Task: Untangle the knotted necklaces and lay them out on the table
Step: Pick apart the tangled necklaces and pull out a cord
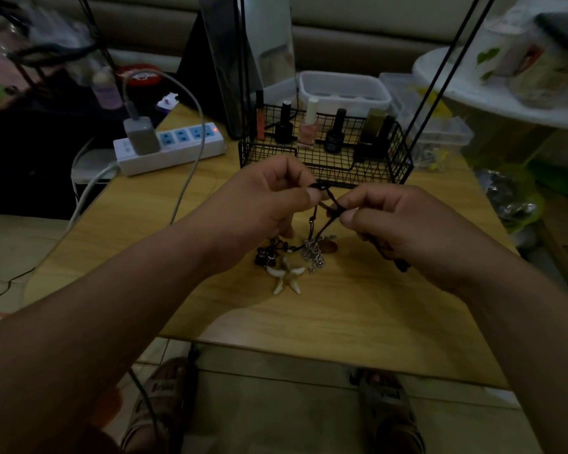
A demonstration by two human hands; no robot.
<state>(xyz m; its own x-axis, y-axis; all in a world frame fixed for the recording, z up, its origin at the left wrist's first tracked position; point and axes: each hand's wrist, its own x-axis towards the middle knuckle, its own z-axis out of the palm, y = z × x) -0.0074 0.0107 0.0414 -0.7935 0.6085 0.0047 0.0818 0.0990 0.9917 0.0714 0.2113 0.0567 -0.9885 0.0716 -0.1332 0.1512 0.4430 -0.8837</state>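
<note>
At the centre of the frame both hands were pinched shut on the same dark cord (pixel 325 204). The left hand (pixel 269 198) held a loop of it between thumb and forefinger, and the right hand (pixel 394 224) nipped the cord just beside it, with a short taut span running between the two grips. More dark cord seemed to trail from under the right palm, though the dim light made that hard to read.

Below the hands the cord dropped to the rest of the knotted necklaces (pixel 295 257), which lay in a heap on the wooden table (pixel 358 309) at mid-frame: a silver chain (pixel 312 255), dark beads (pixel 264 257), and a pale claw-shaped pendant (pixel 286 276) nearest the lower edge. None had yet been laid out singly.

The step looked to be loosening a knot in the cord. It would go best by easing slack into the knot rather than pulling the ends apart, which would likely tighten it, and by keeping the chain from being dragged up with it.

Just above the hands stood a black wire basket (pixel 328 158) of nail polish bottles (pixel 309 126), and a white power strip (pixel 171 149) lay toward the upper left.
</note>
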